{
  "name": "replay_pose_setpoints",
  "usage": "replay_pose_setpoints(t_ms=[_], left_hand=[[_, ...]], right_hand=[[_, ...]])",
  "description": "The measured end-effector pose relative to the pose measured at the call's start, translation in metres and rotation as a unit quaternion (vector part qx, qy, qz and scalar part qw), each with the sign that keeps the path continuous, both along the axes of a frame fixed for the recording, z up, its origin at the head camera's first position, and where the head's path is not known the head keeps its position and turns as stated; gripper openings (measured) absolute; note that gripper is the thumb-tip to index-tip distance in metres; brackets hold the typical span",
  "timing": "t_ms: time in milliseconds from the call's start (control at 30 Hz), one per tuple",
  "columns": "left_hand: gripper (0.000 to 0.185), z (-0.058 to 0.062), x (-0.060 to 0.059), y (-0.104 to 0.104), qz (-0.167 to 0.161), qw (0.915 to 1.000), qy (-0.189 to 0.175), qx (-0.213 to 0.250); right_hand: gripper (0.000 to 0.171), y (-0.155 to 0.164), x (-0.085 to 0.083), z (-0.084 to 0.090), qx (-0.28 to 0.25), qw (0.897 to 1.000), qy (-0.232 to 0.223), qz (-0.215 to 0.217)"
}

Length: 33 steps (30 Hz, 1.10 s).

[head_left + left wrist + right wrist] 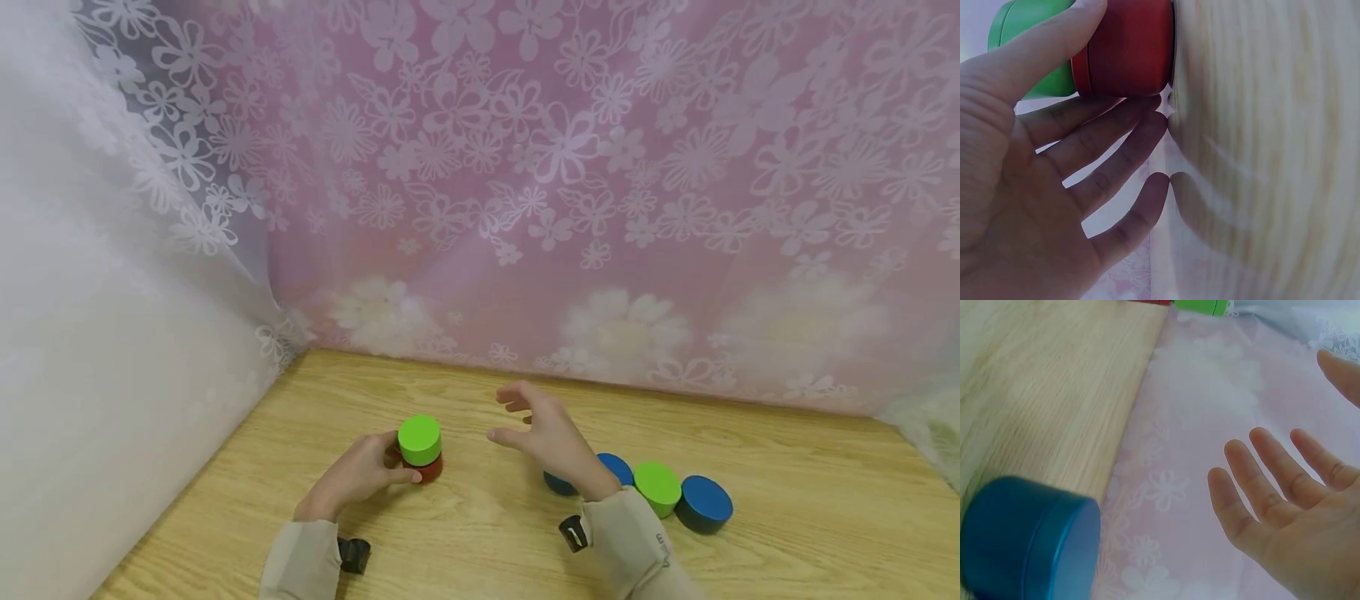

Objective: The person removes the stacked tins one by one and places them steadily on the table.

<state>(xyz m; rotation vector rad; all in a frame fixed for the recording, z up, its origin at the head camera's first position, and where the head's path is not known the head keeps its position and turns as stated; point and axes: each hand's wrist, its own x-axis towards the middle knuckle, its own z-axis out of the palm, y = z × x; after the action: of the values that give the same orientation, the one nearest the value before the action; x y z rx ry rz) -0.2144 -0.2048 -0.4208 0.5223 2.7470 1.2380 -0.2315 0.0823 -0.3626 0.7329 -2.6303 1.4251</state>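
Observation:
A round green tin point(420, 439) stands stacked on a round red tin point(431, 470) on the left half of the table. My left hand point(358, 473) holds the red tin from its left side, with the thumb at the front and fingers behind. In the left wrist view, the thumb crosses the seam of the red tin point(1129, 50), and the fingertips reach down to the tabletop. My right hand point(551, 432) is raised with spread fingers and holds nothing. Just beyond its wrist is a blue tin point(560, 484), partly hidden by the forearm.
To the right, a second blue tin point(615, 468), a green tin point(657, 488) and another blue tin point(704, 504) stand in a row, partly behind the right sleeve. A pink flowered curtain point(487, 208) hangs along the back edge of the wooden table point(480, 550); white cloth lines the left side.

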Motion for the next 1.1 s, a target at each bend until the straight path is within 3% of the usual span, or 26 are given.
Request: replay_pose_setpoints(t_ms=[467, 767, 1100], left_hand=[[0.05, -0.002, 0.001, -0.002, -0.005, 0.9999, -0.005, 0.008], [0.049, -0.001, 0.0, -0.001, -0.004, 0.9999, -0.008, 0.014], [0.048, -0.001, -0.001, -0.002, -0.011, 0.9999, -0.01, 0.006]], right_hand=[[0.045, -0.028, 0.0, -0.002, -0.002, 1.0, -0.025, 0.017], [0.044, -0.039, -0.002, -0.005, 0.002, 0.998, -0.024, 0.05], [0.046, -0.048, -0.004, -0.011, 0.015, 0.998, -0.022, 0.052]])
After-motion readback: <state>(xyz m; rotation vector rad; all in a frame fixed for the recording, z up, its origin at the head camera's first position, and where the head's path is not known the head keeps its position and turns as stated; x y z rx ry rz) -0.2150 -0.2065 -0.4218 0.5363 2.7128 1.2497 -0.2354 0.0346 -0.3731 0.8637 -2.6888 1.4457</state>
